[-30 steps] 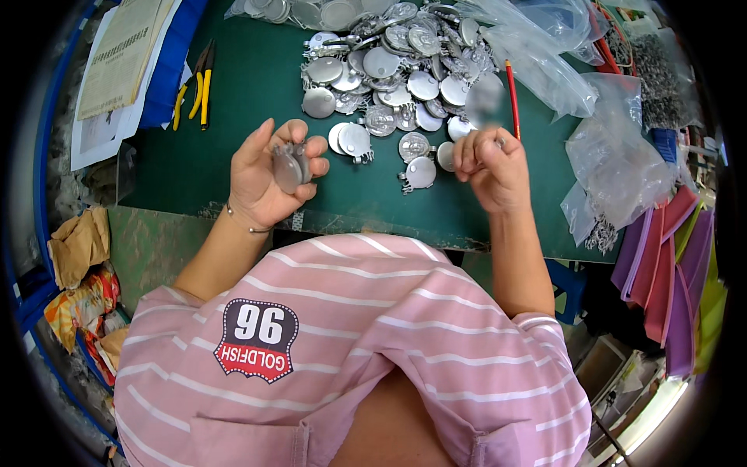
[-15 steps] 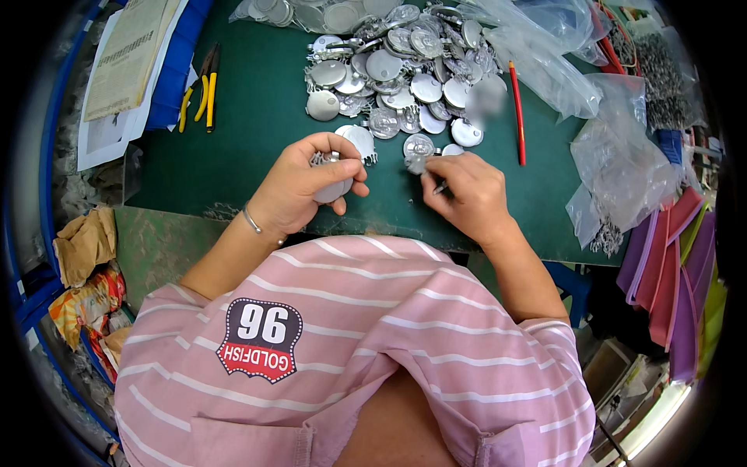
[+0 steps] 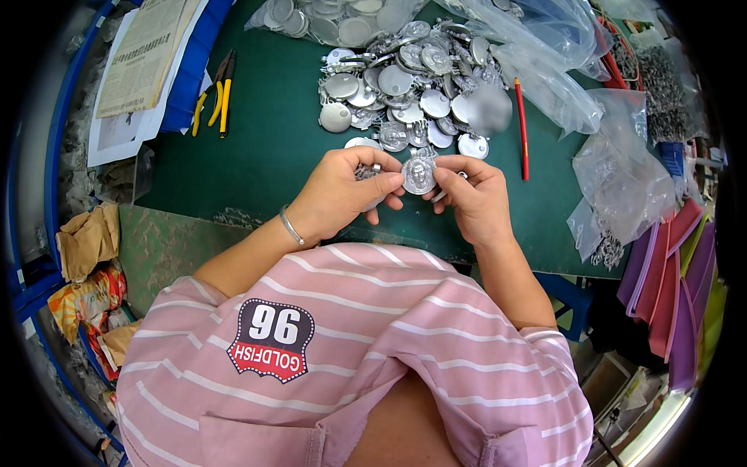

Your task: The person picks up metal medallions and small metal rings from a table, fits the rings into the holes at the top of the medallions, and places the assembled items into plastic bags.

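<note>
An embossed round silver medallion (image 3: 419,174) is upright between my two hands, its raised head design turned toward me. My right hand (image 3: 476,204) pinches its right edge. A small metal piece (image 3: 463,176), too small to name, shows among those same fingers. My left hand (image 3: 338,193) is curled around more silver medallions (image 3: 367,172), partly hidden by the fingers, while its thumb and fingertip meet the left edge of the embossed one. Just beyond the hands lies a heap of silver medallions (image 3: 395,80), some plain side up, some with short dangling fringes.
The green table (image 3: 257,156) carries yellow-handled pliers (image 3: 224,105) at left, beside a blue bin (image 3: 187,70) with papers (image 3: 144,58). A red pencil (image 3: 522,136) lies right of the heap. Clear plastic bags (image 3: 626,167) cover the right side; purple and red strips (image 3: 671,272) hang off the edge.
Both hands have come together. My right hand has lifted the embossed medallion from beside the heap and brought it to my left hand, which moved right.
</note>
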